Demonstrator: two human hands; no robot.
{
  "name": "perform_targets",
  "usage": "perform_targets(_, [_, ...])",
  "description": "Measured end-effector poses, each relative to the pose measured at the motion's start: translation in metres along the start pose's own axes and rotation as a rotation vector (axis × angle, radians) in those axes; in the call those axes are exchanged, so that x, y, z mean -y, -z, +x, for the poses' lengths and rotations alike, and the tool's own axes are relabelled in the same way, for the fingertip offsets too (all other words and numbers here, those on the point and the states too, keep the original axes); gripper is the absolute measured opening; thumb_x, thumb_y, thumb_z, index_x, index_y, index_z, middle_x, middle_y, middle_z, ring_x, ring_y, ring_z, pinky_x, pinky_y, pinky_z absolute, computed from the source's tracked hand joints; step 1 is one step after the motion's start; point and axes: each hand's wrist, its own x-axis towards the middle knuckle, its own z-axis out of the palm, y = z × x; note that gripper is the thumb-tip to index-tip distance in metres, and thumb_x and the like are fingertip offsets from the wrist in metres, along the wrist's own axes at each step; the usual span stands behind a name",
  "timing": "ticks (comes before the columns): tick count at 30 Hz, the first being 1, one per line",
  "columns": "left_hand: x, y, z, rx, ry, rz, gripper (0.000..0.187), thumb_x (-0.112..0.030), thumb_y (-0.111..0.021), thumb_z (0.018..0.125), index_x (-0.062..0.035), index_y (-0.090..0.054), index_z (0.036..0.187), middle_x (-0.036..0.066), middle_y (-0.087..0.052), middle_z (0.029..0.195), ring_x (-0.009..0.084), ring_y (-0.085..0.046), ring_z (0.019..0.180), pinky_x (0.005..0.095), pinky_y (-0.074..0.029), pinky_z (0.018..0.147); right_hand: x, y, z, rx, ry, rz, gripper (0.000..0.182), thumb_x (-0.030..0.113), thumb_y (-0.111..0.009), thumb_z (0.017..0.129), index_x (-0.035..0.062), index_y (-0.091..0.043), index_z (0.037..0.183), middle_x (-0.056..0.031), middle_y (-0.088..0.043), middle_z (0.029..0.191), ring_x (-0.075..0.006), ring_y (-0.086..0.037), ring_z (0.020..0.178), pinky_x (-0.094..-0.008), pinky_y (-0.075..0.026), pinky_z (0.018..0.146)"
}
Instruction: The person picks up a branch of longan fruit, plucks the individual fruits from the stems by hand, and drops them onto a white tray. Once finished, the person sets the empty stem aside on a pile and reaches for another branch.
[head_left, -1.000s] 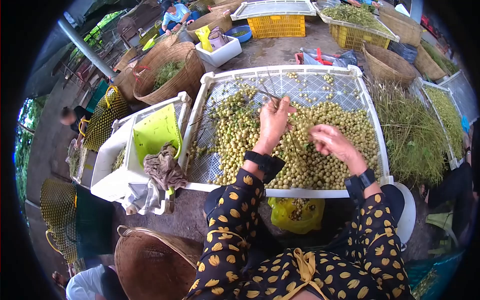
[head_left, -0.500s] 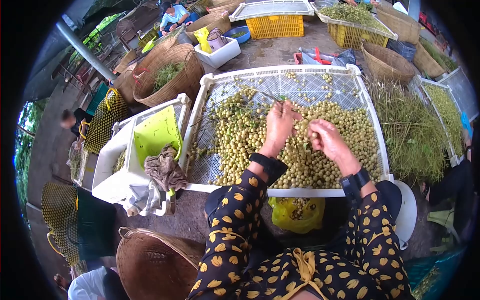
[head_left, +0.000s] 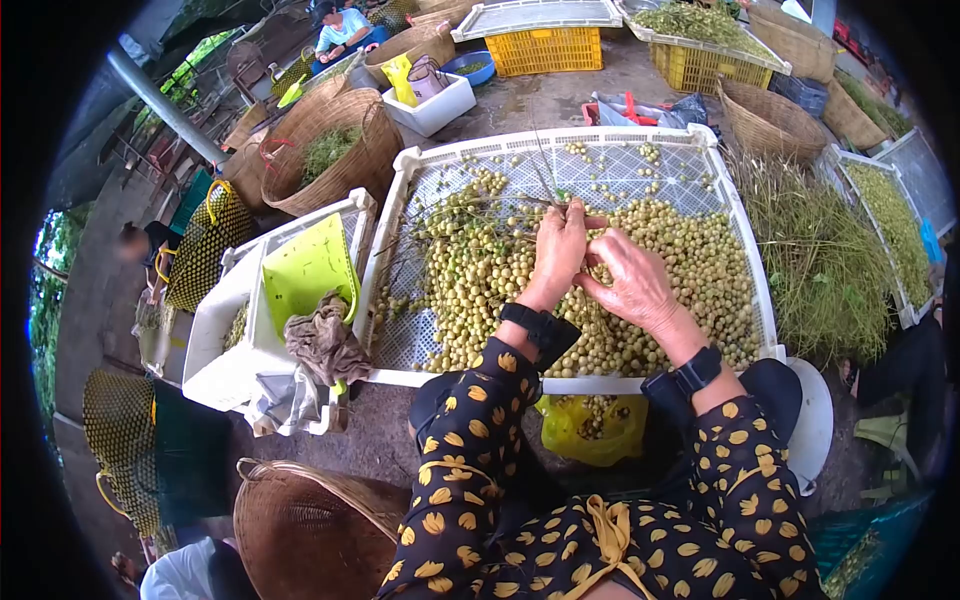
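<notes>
A white slatted tray [head_left: 400, 180] holds a broad heap of small round yellow-green fruits [head_left: 480, 290]. Over the middle of the heap, my left hand [head_left: 562, 250] is closed round a bunch of thin stems [head_left: 543, 172], which stick up past its fingers. My right hand [head_left: 632, 280] is beside it on the right, its fingers bent towards the left hand; whatever lies between its fingertips is too small to make out. More twigs [head_left: 470, 215] lie on the fruits at the left.
A white box with a green scoop [head_left: 310, 270] and a brown cloth [head_left: 326, 340] adjoins the tray's left side. Cut stems [head_left: 820, 260] are piled at the right. A wicker basket [head_left: 310, 530] stands at lower left, a yellow bag [head_left: 595, 430] below the tray. Another person [head_left: 345, 32] sits farther back.
My right hand has moved left and up, close to my left hand. The stems above my left hand now point more upright.
</notes>
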Motion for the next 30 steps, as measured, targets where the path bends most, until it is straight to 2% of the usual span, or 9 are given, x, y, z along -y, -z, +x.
perform_targets(2, [0.007, 0.000, 0.002, 0.017, -0.052, 0.015, 0.034, -0.030, -0.042, 0.096, 0.0032, -0.050, 0.099, 0.013, -0.069, 0.086, 0.0189, -0.065, 0.070, 0.0320, -0.051, 0.065, -0.001, -0.007, -0.002, -0.034, 0.046, 0.010, 0.027, 0.018, -0.067, 0.077, 0.0075, -0.049, 0.094, -0.0082, -0.054, 0.083, -0.0267, -0.061, 0.074, -0.0375, -0.051, 0.057])
perform_targets(5, [0.015, 0.001, 0.006, 0.028, -0.085, 0.039, 0.037, -0.031, -0.041, 0.096, 0.0039, -0.053, 0.099, 0.016, -0.068, 0.087, 0.0229, -0.065, 0.077, 0.0360, -0.050, 0.072, -0.003, -0.007, -0.003, 0.019, 0.012, -0.008, 0.025, 0.016, -0.066, 0.077, 0.0061, -0.049, 0.093, -0.0089, -0.055, 0.085, -0.0272, -0.061, 0.073, -0.0378, -0.052, 0.058])
perform_targets(12, [0.013, -0.007, -0.002, -0.058, -0.186, 0.473, 0.042, -0.032, -0.040, 0.095, 0.0052, -0.059, 0.091, 0.020, -0.066, 0.087, 0.0369, -0.063, 0.081, 0.0431, -0.047, 0.076, 0.002, -0.005, -0.003, -0.034, -0.040, 0.056, 0.019, 0.010, -0.062, 0.078, 0.0017, -0.050, 0.091, -0.0127, -0.056, 0.090, -0.0316, -0.061, 0.073, -0.0389, -0.053, 0.060])
perform_targets(16, [0.008, -0.005, -0.006, -0.039, -0.229, 0.474, 0.043, -0.032, -0.038, 0.095, 0.0024, -0.064, 0.089, 0.014, -0.067, 0.078, 0.0384, -0.062, 0.080, 0.0410, -0.047, 0.077, -0.009, -0.011, -0.008, -0.077, -0.004, 0.091, 0.017, 0.008, -0.061, 0.077, 0.0010, -0.052, 0.090, -0.0135, -0.057, 0.087, -0.0326, -0.061, 0.073, -0.0396, -0.052, 0.061])
perform_targets(19, [0.002, -0.005, -0.008, -0.099, -0.245, 0.522, 0.048, -0.033, -0.037, 0.096, 0.0014, -0.069, 0.085, 0.011, -0.068, 0.072, 0.0332, -0.063, 0.066, 0.0382, -0.050, 0.069, -0.016, -0.012, -0.012, -0.070, -0.166, 0.248, 0.015, 0.006, -0.061, 0.077, 0.0016, -0.054, 0.088, -0.0132, -0.057, 0.078, -0.0323, -0.061, 0.071, -0.0393, -0.050, 0.060])
perform_targets(20, [-0.002, -0.003, -0.009, -0.041, -0.051, 0.343, 0.053, -0.035, -0.036, 0.096, 0.0007, -0.072, 0.080, 0.013, -0.069, 0.076, 0.0238, -0.058, 0.048, 0.0338, -0.050, 0.057, -0.021, -0.010, -0.016, -0.057, -0.243, 0.325, 0.015, 0.006, -0.061, 0.076, 0.0017, -0.055, 0.088, -0.0130, -0.057, 0.076, -0.0322, -0.061, 0.070, -0.0389, -0.049, 0.059])
perform_targets(21, [0.003, 0.003, -0.007, -0.026, -0.098, 0.262, 0.048, -0.033, -0.038, 0.097, 0.0039, -0.067, 0.089, 0.014, -0.069, 0.080, 0.0140, -0.051, 0.037, 0.0275, -0.046, 0.044, -0.029, -0.007, -0.020, -0.049, -0.317, 0.398, 0.015, 0.006, -0.062, 0.076, 0.0018, -0.055, 0.088, -0.0127, -0.057, 0.075, -0.0320, -0.061, 0.070, -0.0385, -0.049, 0.059])
perform_targets(25, [0.001, 0.014, 0.000, 0.051, -0.071, 0.083, 0.034, -0.028, -0.045, 0.096, 0.0048, -0.051, 0.101, 0.015, -0.069, 0.087, 0.0120, -0.050, 0.038, 0.0214, -0.041, 0.035, -0.053, 0.007, -0.038, -0.021, -0.382, -0.053, 0.027, 0.017, -0.060, 0.081, 0.0046, -0.052, 0.104, -0.0165, -0.056, 0.103, -0.0299, -0.060, 0.087, -0.0404, -0.050, 0.071])
perform_targets(30, [-0.026, 0.008, -0.012, 0.039, -0.077, 0.077, 0.033, -0.030, -0.048, 0.094, 0.0020, -0.055, 0.095, 0.014, -0.069, 0.082, 0.0091, -0.046, 0.036, 0.0197, -0.038, 0.034, -0.070, 0.005, -0.043, 0.248, -0.502, -0.113, 0.066, 0.031, -0.063, 0.081, -0.0008, -0.037, 0.132, -0.0269, -0.046, 0.126, -0.0388, -0.046, 0.117, -0.0458, -0.037, 0.101])
